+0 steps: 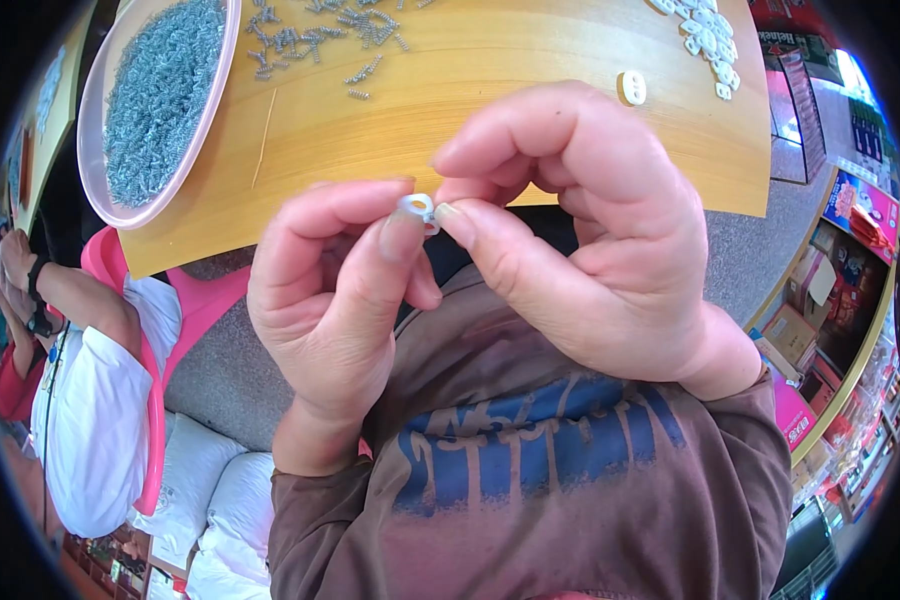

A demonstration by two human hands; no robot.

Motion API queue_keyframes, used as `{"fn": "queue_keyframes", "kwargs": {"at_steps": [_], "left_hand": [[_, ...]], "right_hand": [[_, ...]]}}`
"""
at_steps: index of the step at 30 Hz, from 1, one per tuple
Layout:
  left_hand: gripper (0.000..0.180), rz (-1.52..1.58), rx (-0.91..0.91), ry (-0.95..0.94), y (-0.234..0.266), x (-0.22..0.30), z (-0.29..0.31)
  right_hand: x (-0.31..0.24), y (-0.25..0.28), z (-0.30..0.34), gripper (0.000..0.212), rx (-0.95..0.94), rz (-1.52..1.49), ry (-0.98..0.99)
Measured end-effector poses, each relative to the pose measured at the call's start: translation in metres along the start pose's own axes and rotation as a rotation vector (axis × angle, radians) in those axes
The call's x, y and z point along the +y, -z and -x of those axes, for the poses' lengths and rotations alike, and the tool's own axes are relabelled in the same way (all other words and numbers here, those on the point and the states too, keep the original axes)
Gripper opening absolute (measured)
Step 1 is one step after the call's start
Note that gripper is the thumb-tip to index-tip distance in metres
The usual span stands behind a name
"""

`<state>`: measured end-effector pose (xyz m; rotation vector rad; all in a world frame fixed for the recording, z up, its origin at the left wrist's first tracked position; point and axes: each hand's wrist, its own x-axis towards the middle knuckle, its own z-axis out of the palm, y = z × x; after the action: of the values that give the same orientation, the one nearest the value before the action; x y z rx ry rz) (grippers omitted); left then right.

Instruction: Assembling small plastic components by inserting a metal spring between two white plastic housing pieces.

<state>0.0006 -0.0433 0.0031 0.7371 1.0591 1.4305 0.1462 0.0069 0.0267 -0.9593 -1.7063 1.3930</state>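
Between the thumb and fingers of my left hand (330, 300) is a small white plastic piece with holes (419, 204), held up just off the table's near edge. My right hand (595, 240) is closed in a pinch, its thumb tip against the right side of that piece. Whatever lies between the right fingertips is hidden. Similar white pieces (708, 38) lie at the far right of the table, and a single one (632, 88) sits nearer. Loose metal springs (370, 28) are scattered at the far side.
A pale pink tub (130, 217) full of small springs (165, 100) stands at the left of the wooden table (340, 140). Beyond the table's left edge a person in a white shirt (95, 420) sits on a pink chair (158, 400). White sacks (235, 500) lie on the floor; shelves with boxes (810, 310) are at right.
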Motion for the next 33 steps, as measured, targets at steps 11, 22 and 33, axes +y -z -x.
{"fn": "queue_keyframes", "kwargs": {"at_steps": [11,22,33], "left_hand": [[0.012,0.037,0.096,0.060,-0.006,-0.006,-0.002],[0.012,0.091,0.031,0.030,-0.005,-0.013,-0.013],[0.012,0.017,0.062,0.054,-0.020,-0.013,-0.011]], "right_hand": [[0.013,-0.003,0.003,0.019,0.081,0.058,-0.005],[0.029,0.102,0.033,0.018,0.546,0.569,0.113],[0.059,0.164,0.032,0.019,0.603,0.999,0.147]]}}
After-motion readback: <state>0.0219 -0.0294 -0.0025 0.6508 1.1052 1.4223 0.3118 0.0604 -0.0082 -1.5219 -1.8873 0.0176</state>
